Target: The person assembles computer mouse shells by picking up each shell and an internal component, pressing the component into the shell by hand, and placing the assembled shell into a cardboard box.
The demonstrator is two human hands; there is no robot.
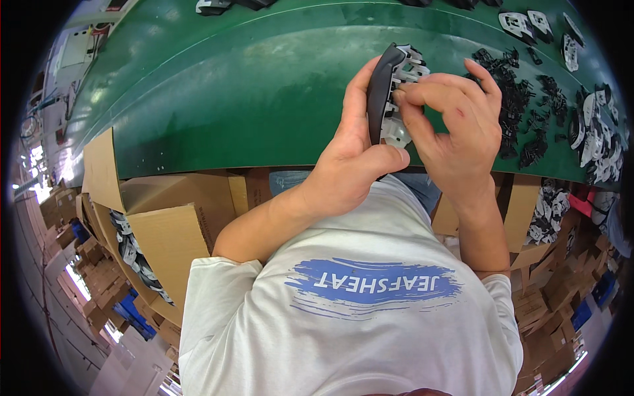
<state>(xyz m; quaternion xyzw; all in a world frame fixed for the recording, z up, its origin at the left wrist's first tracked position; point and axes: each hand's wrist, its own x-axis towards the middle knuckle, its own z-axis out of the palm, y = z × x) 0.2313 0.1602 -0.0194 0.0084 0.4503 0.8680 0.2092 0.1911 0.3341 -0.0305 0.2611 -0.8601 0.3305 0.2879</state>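
Note:
My left hand (353,155) is closed around a curved plastic housing (381,92), black on its outer side with white and clear structures on its inner side. It is tilted on edge above the front part of the table. My right hand (456,125) has thumb and index finger pinched together against the white inner side, while the little finger sticks out. Whatever sits between those fingertips is too small and hidden to make out. Closest to the right hand on the table lies a heap of small black plastic clips (512,99).
The green table (231,86) spans the front. White-and-black plastic parts (598,135) are piled at the right, with several more (518,26) at the far right. An opened cardboard box (168,231) stands below the table edge at left; another box (522,204) with parts (548,211) stands at right.

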